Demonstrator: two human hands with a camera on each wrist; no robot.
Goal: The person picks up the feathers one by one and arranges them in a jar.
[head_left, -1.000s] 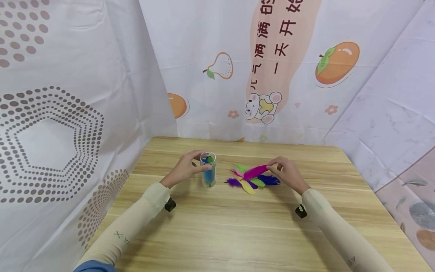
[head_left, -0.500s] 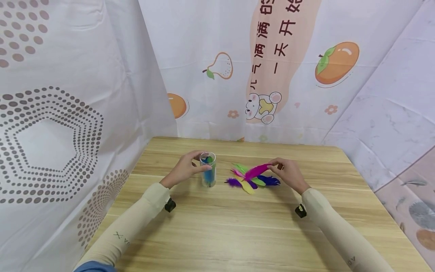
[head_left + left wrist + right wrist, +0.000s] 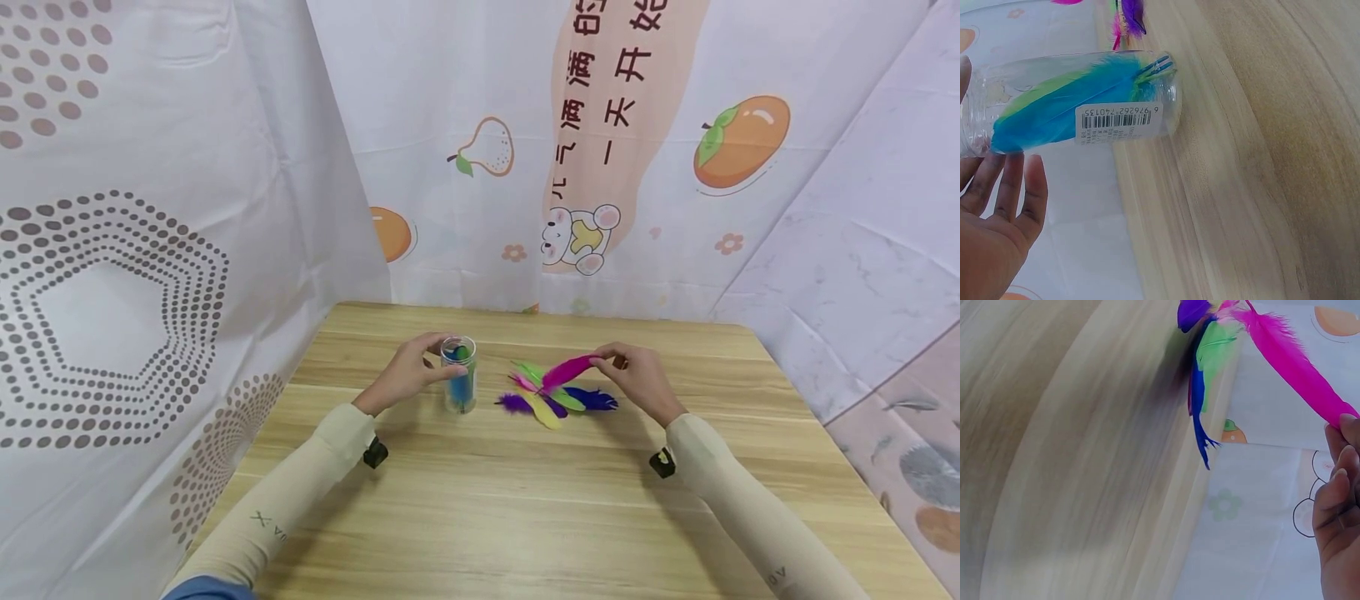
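A clear plastic jar (image 3: 459, 373) stands upright on the wooden table (image 3: 525, 500), with blue and green feathers (image 3: 1072, 100) inside it. My left hand (image 3: 408, 371) holds the jar from its left side, fingers round it near the rim. My right hand (image 3: 633, 379) pinches the tip of a magenta feather (image 3: 566, 371), lifted a little above a small pile of loose feathers (image 3: 555, 400) in purple, yellow, green and dark blue. In the right wrist view the magenta feather (image 3: 1294, 359) hangs from my fingertips (image 3: 1344, 425), above the dark blue feather (image 3: 1197, 406).
Patterned cloth (image 3: 150, 250) hangs round the table on the left, back and right. The table's back edge (image 3: 540, 315) lies just behind the jar and the pile. Bare wood stretches from the feathers to the near edge.
The right hand has raised the magenta feather slightly off the pile. The left hand and the jar have stayed where they were.
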